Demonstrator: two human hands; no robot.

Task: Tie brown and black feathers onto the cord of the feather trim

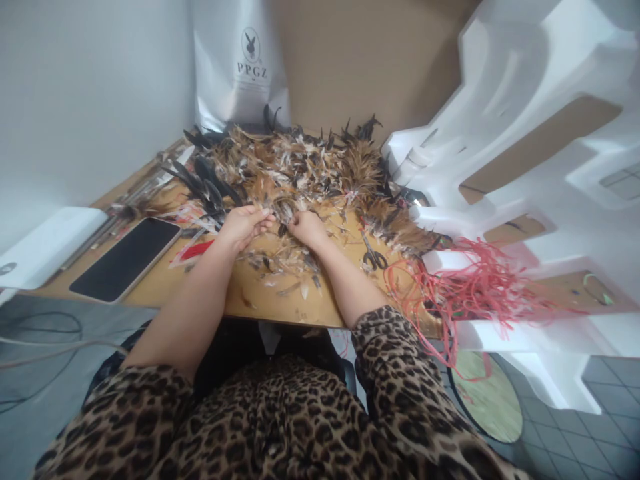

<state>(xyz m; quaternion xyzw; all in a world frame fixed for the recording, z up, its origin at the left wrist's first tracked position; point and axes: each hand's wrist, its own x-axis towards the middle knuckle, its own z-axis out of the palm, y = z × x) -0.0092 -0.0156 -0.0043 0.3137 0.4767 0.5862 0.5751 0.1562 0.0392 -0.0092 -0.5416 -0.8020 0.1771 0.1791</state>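
Note:
A large heap of brown, black and white feathers (305, 160) covers the back of the wooden table (280, 307). At its near edge my left hand (245, 227) pinches a few brown feathers (265, 193) between thumb and forefinger. Close beside it on the right, my right hand (306, 229) is closed with its fingers curled at the same feathers; what lies inside the fingers is hidden. Loose small feathers (295, 263) are scattered on the tabletop below both hands. Long black feathers (207, 187) stick out just beyond my left hand.
A phone (127, 260) and a white device (50, 243) lie at the left. Black scissors (373, 253) rest right of my right hand. Tangled red strings (465, 287) hang over white foam pieces (595, 333). A white bag (240, 73) stands behind the feathers.

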